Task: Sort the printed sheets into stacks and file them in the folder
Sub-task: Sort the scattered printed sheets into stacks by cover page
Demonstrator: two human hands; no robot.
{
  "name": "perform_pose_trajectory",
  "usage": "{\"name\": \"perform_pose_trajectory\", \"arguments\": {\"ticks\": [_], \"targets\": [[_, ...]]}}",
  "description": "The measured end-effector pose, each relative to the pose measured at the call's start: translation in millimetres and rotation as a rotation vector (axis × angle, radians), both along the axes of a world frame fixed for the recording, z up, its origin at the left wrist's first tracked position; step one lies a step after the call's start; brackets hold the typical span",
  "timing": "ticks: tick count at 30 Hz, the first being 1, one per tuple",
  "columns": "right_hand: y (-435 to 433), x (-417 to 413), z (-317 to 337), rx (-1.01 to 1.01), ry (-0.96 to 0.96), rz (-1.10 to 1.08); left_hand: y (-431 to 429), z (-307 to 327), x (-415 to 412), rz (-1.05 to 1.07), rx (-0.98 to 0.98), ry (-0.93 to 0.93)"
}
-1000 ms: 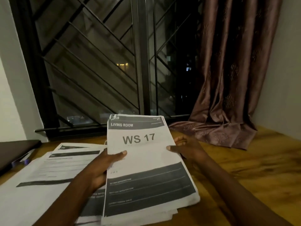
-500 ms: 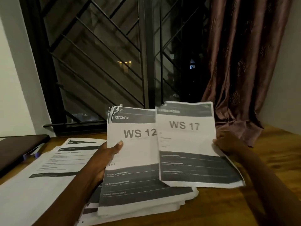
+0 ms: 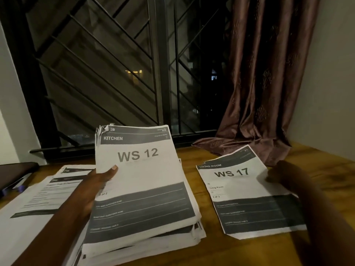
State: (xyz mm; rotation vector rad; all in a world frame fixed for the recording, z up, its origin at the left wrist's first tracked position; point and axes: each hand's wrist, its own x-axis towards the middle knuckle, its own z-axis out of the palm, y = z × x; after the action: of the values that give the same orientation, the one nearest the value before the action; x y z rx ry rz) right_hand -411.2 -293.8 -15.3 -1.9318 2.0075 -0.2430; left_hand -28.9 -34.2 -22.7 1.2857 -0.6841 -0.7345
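We move the WS 17 sheet [image 3: 245, 192] off the stack [image 3: 146, 189] and start a place for it

Half a second ago it was in the air beside the stack; now it lies flat on the table [image 3: 326, 181] to the right, well apart, so a Living Room pile seems to have begun and the WS 12 sheet [image 3: 138, 156], marked Kitchen, is next. Our left hand [image 3: 90, 191] grips the stack, thumb on top. Our right hand [image 3: 278, 173] is blurred at the sheet's right edge; we cannot tell whether it pinches. More loose sheets [image 3: 38, 198] lie left. A dark flat thing [image 3: 13, 173] at far left may be the folder; nothing shows inside it
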Motion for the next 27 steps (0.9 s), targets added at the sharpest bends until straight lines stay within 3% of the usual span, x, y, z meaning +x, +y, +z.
{"name": "perform_pose_trajectory", "arguments": {"ticks": [2,4,6,8,12,19,27], "targets": [[9.2,10.9,6.9,-0.208,-0.05,0.056,-2.0,0.7,-0.3,-0.015,-0.002,0.01],[32.6,40.0,14.5,-0.444,-0.34,0.208,-4.8,2.0,-2.8,-0.03,-0.016,0.03],[78.4,84.4,24.8,-0.231,-0.764,0.465,-3.8,3.9,-7.7,-0.043,-0.015,0.033],[105.2,121.3,29.8,0.088,-0.949,0.667,-2.5,6.4,-13.2,-0.093,-0.033,0.07],[107.3,156.8,34.3,0.273,-1.118,0.687,-0.6,7.3,-9.3,-0.126,-0.067,0.111],[107.6,164.2,16.1,0.046,-1.202,0.539,1.0,5.2,-0.3,-0.03,-0.005,-0.087],[104.9,157.1,10.5,0.043,-1.282,0.471,2.2,3.2,-4.4,0.047,0.022,-0.129]]}}
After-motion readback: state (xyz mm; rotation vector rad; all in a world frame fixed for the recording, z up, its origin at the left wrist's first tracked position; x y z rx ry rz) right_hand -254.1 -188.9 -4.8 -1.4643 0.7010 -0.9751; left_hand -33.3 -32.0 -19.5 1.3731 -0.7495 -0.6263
